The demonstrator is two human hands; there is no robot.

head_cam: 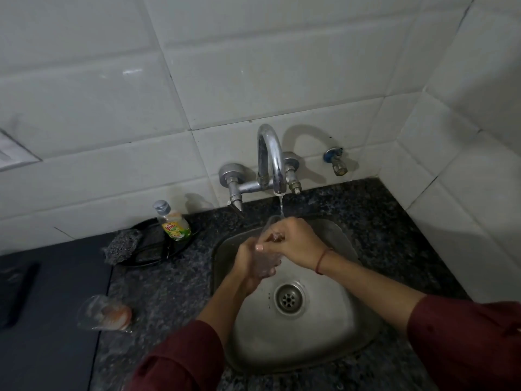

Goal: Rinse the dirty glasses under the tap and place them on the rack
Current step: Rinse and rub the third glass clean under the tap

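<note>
Both forearms are stretched forward, with dark red sleeves [180, 359] pushed back. The left hand [246, 263] is curled round the lower part of a glass [267, 268]. The right hand [296, 241] is bent over its mouth, fingers [275, 237] hooked at the rim. A red thread [321, 261] is worn on the right wrist.

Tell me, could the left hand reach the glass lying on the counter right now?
Likely yes, but not freely: the left hand grips the held glass under the tap. The counter toward the lying glass looks unblocked.

You wear a dark maroon left sleeve [180, 359] and matching right sleeve [465, 331]; a red thread band [321, 261] circles your right wrist.
</note>
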